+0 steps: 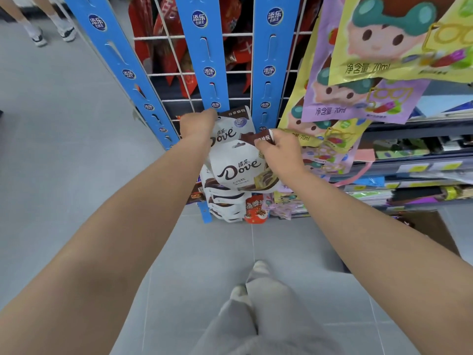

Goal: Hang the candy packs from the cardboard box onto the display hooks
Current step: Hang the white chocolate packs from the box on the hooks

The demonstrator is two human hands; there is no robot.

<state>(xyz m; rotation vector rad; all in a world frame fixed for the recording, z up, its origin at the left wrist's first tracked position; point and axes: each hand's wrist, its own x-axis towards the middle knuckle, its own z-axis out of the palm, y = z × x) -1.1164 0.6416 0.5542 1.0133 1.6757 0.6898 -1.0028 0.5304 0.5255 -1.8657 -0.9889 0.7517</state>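
Two white Dove candy packs are up against the blue hanging strips of a wire display rack. My left hand grips the top left of the upper Dove pack, right at the middle strip. My right hand pinches the brown top edge of the lower Dove pack, which overlaps the upper one. Below them several more Dove packs hang in a stack. The cardboard box shows partly at the right, behind my right forearm.
Colourful drink pouches hang close on the right, beside shelves of goods. Red packs hang behind the wire grid. Another person's feet stand at top left. Grey tiled floor lies below; my own feet are near the rack.
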